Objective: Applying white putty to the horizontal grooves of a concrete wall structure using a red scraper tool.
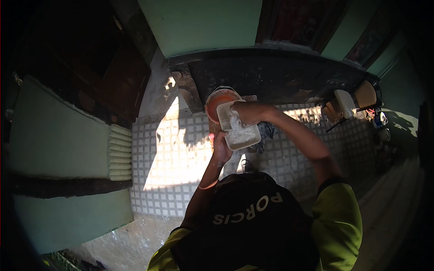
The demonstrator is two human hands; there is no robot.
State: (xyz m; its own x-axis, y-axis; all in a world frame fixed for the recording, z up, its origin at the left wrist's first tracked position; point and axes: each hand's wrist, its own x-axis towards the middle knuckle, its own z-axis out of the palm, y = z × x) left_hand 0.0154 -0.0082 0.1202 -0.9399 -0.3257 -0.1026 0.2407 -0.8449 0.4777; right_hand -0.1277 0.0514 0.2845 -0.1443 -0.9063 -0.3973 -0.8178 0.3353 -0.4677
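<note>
Both hands grip a rectangular white tub (pixel 238 131) of pale paste: left hand (pixel 221 147) under its near end, right hand (pixel 247 113) clasping the far rim. Its long axis runs away from the person, tipped toward the orange bucket (pixel 218 100) just beyond.

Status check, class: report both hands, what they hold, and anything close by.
Left hand under the white tub, grip shut. Right hand on its far rim, fingers hidden. Orange bowl directly beyond the tub.

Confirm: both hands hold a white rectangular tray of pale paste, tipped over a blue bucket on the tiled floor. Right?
Not quite. The bucket is orange, not blue, as the head view shows. The rest stands: the left hand and right hand hold the white rectangular tray of pale paste, tipped over the bucket on the tiled floor.
</note>
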